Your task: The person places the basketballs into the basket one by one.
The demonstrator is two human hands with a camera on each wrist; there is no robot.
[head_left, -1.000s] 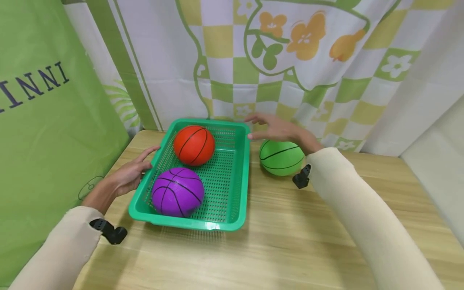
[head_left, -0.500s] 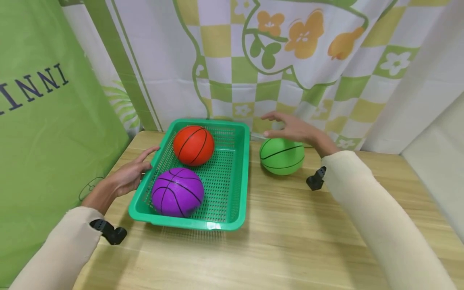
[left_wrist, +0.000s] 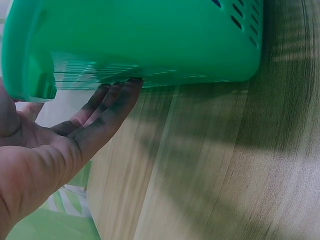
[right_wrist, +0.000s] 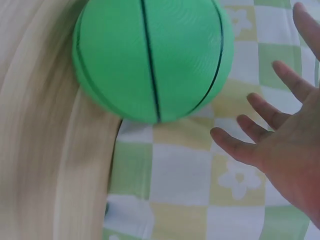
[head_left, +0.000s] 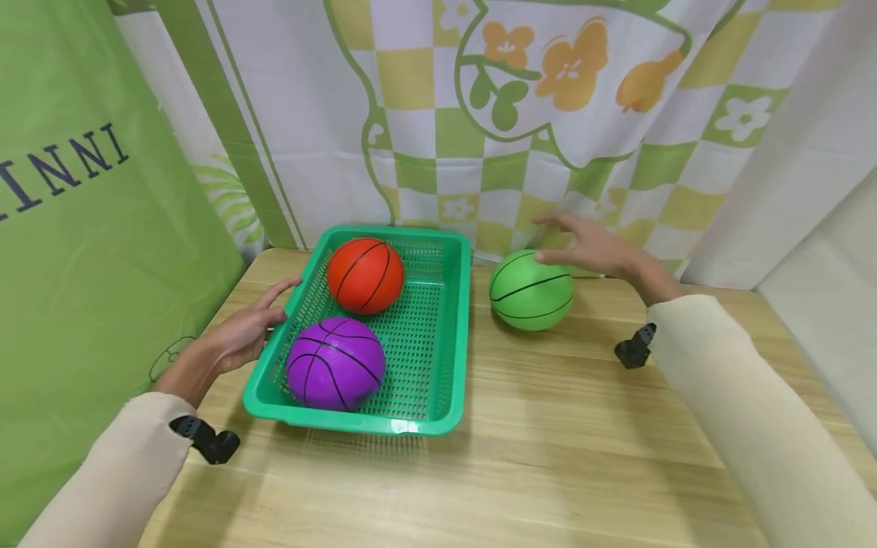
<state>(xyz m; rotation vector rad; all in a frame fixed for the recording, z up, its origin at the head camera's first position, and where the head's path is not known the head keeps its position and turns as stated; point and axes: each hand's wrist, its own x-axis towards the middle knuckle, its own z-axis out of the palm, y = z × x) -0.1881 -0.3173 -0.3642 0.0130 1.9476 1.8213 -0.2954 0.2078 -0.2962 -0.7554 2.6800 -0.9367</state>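
Note:
A green plastic basket (head_left: 455, 342) stands on the wooden table with a red ball (head_left: 366, 275) and a purple ball (head_left: 336, 364) inside it, both marked with black basketball lines. My left hand (head_left: 241, 336) is at the basket's left side. In the left wrist view its straight fingers (left_wrist: 107, 117) reach the slotted side wall beneath the rim. To the right of the basket, a green ball (head_left: 530, 293) rests on the table. Above and to the right of that ball is my right hand (head_left: 592, 245), holding nothing. The right wrist view shows its fingers (right_wrist: 232, 146) spread, apart from the ball.
A curtain (head_left: 425, 137) with checks and flowers hangs behind the wooden table (head_left: 534, 457). At the left stands a green fabric panel (head_left: 116, 289) with dark lettering, a thin dark cable (head_left: 161, 358) beside it. A pale wall (head_left: 836, 281) bounds the right side.
My right hand has moved right, from near the basket's back right corner, over the green ball to its far right side. The left hand, basket and balls stay in place.

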